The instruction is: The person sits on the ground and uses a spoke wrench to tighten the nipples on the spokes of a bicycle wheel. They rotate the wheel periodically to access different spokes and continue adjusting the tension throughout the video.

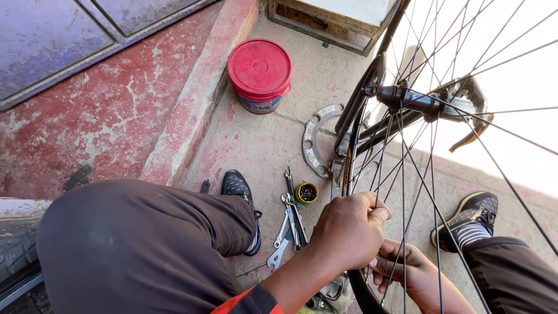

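Note:
A bicycle wheel with thin steel spokes [433, 168] and a black hub [415, 100] stands in front of me. My left hand [349, 232] is closed around the black rim [363, 293] near its lower edge. My right hand [407, 270] reaches between the spokes just right of the left hand, fingers curled against the rim; what it grips is hidden. Several spanners [290, 224] and a small yellow-rimmed cup of small parts [306, 193] lie on the ground just left of my hands.
A red-lidded bucket [260, 72] stands on the concrete by a red painted step [192, 110]. A flat metal ring [314, 142] lies behind the wheel. My knees and black shoes [238, 186] flank the wheel. A tyre [14, 256] sits at the far left.

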